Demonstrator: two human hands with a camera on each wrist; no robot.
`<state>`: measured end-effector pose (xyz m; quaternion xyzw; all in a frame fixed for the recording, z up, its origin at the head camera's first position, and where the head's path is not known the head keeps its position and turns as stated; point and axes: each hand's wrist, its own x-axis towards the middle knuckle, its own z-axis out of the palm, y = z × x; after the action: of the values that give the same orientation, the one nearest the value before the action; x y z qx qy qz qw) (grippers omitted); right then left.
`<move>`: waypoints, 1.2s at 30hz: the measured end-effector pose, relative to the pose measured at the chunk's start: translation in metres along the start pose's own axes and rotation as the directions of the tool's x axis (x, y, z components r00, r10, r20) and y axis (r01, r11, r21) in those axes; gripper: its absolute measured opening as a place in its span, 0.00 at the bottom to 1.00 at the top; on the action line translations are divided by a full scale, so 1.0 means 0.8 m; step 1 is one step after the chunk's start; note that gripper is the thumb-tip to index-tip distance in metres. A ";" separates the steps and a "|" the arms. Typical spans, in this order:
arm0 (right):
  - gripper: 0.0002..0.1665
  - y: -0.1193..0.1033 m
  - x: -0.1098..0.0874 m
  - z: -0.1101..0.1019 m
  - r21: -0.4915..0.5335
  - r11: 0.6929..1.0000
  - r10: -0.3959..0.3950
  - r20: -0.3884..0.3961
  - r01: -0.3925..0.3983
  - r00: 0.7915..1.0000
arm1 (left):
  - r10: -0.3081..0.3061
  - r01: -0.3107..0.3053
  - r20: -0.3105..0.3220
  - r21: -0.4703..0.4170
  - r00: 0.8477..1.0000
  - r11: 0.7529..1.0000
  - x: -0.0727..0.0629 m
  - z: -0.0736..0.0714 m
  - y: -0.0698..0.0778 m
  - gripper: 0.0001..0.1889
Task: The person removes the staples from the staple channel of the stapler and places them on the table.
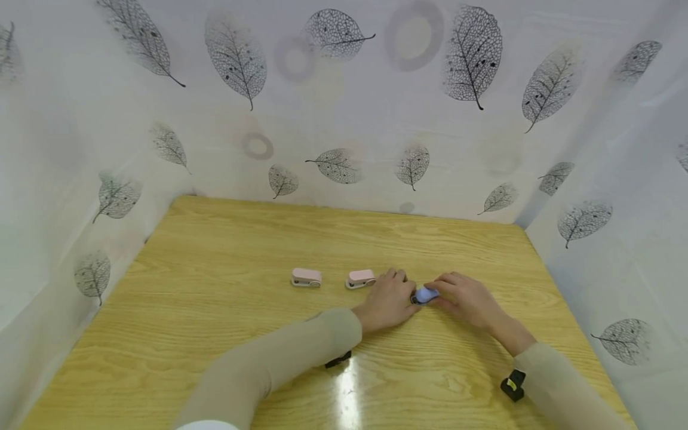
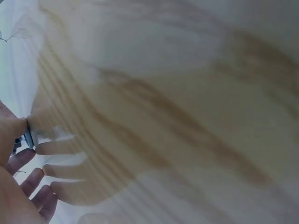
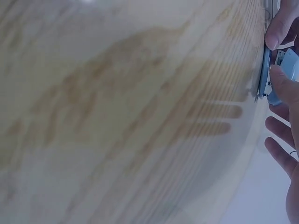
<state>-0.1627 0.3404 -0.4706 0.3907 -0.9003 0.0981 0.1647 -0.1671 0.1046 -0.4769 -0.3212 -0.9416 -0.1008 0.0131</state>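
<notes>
A small blue stapler (image 1: 426,295) is held low over the wooden table between both hands. My left hand (image 1: 388,298) pinches its left end with thumb and index finger, the other fingers spread beside it. From the other side my right hand (image 1: 467,301) grips the right end between thumb and fingers. In the right wrist view the blue stapler (image 3: 290,63) shows a metal part along its length, partly hidden by the thumb. Only a thin dark edge of the stapler (image 2: 30,139) appears in the left wrist view, at the left fingertips.
Two pink staplers lie on the wooden table (image 1: 242,340): one (image 1: 360,278) right beside the left hand, the other (image 1: 306,277) farther left. A leaf-patterned sheet (image 1: 344,107) rises behind the table and along both sides.
</notes>
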 end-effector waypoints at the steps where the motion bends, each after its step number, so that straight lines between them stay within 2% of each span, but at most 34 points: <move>1: 0.24 0.000 0.001 0.001 0.001 1.000 0.001 0.004 -0.001 1.000 | -0.002 0.002 -0.004 0.004 1.000 1.000 0.000 0.001 0.000 0.22; 5: 0.23 0.000 0.004 0.004 0.017 0.999 0.028 0.032 -0.029 0.999 | -0.023 0.023 -0.019 -0.011 1.000 1.000 0.001 0.004 0.001 0.21; 8: 0.22 0.000 0.006 0.007 0.067 0.996 0.059 0.050 -0.062 0.997 | -0.045 0.043 -0.026 -0.047 0.999 0.998 -0.001 0.005 0.002 0.19; 12: 0.23 0.001 0.008 0.011 0.139 0.987 0.073 0.045 -0.079 0.996 | -0.065 0.062 -0.024 -0.087 0.998 0.994 -0.003 0.002 0.003 0.17; 17: 0.21 0.001 0.009 0.015 0.197 0.975 0.096 0.050 -0.104 0.994 | -0.079 0.077 -0.015 -0.095 0.997 0.992 -0.002 0.001 0.004 0.17; 24: 0.19 -0.002 0.008 0.018 0.225 0.963 0.140 0.044 -0.146 0.989 | -0.091 0.089 -0.011 -0.118 0.996 0.989 -0.003 0.004 0.005 0.16; 31: 0.20 0.002 0.005 0.021 0.237 0.962 0.137 0.013 -0.136 0.990 | -0.108 0.105 -0.016 -0.143 0.994 0.984 -0.002 0.004 0.007 0.14; 36: 0.21 0.003 0.004 0.019 0.254 0.956 0.147 0.021 -0.147 0.989 | -0.107 0.103 -0.019 -0.133 0.994 0.986 -0.001 0.002 0.008 0.14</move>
<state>-0.1700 0.3356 -0.4834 0.3408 -0.9070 0.2243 0.1045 -0.1625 0.1096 -0.4776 -0.2699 -0.9482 -0.1676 -0.0012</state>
